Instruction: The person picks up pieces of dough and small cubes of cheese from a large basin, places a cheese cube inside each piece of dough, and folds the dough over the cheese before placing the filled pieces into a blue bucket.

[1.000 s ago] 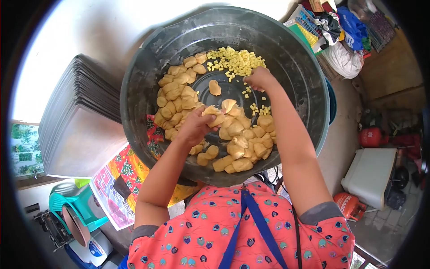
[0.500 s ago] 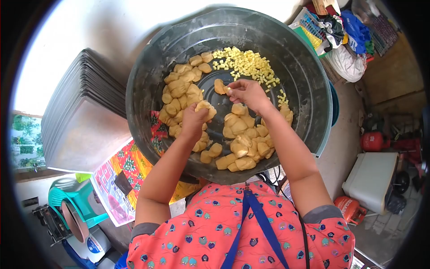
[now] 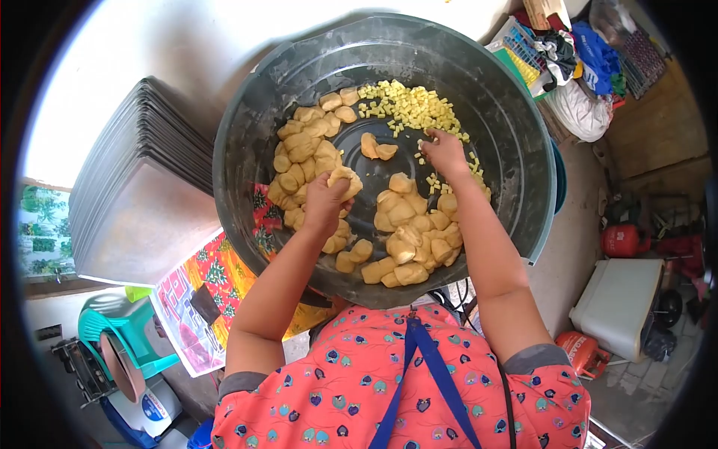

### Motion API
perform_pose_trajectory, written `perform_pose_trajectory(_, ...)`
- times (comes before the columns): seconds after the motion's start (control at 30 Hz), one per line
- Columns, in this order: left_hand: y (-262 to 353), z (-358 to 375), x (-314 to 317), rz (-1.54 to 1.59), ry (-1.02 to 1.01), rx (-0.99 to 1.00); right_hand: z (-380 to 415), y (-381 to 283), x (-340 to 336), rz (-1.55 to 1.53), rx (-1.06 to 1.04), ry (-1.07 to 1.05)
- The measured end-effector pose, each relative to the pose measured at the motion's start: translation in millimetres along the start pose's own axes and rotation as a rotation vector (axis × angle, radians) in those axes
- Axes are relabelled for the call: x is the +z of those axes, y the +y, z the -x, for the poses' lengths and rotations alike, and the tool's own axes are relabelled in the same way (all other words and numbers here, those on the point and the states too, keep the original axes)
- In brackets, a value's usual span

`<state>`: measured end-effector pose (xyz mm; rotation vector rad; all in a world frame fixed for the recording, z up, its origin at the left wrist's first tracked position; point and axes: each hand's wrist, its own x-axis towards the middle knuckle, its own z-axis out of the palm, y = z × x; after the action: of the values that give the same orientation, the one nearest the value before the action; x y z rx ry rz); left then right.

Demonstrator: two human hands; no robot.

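Observation:
Inside a big dark round tub, my left hand grips a flattened piece of dough, thumb on top. My right hand is beside the small yellow cubes, its fingers reaching down with the tips somewhat apart. Nothing shows between those fingers, though their undersides are partly hidden. Two small dough pieces lie side by side on the tub floor between the hands. Many tan dough balls are heaped along the left side and in a near-right pile.
Grey metal trays are stacked left of the tub. Colourful printed sheets hang near a green plastic chair. On the right are a red gas cylinder, an orange one and a pale box. Bags and baskets fill the upper right.
My right hand has moved right, from the middle of the tub to the cubes. The two small dough pieces there now show fully. My left hand keeps its hold on the dough.

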<state>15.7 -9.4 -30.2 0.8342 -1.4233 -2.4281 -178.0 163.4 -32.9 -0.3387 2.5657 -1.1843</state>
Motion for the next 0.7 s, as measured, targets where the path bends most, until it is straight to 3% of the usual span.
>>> perform_pose_trajectory(0.03,-1.0,-0.1,-0.5,0.005,0.0,0.001,0.7,-2.3,-0.4,0.025,-0.006,0.002)
perform_pose_trajectory(0.13,-1.2,-0.1,-1.0,-0.015,0.008,-0.005,23.2,-33.9,-6.3,-0.414,0.039,-0.251)
perform_pose_trajectory(0.33,1.1,2.0,7.1,-0.12,-0.021,-0.044,71.1,-64.0,30.8,-0.66,-0.012,-0.593)
perform_pose_trajectory(0.43,-1.2,0.5,5.9,-0.059,-0.08,-0.099,79.5,-59.2,46.3,-0.638,-0.016,-0.623)
perform_pose_trajectory(0.7,7.3,4.8,4.0,0.135,-0.259,-0.175,91.2,-66.5,35.4,-0.203,-0.292,-0.372)
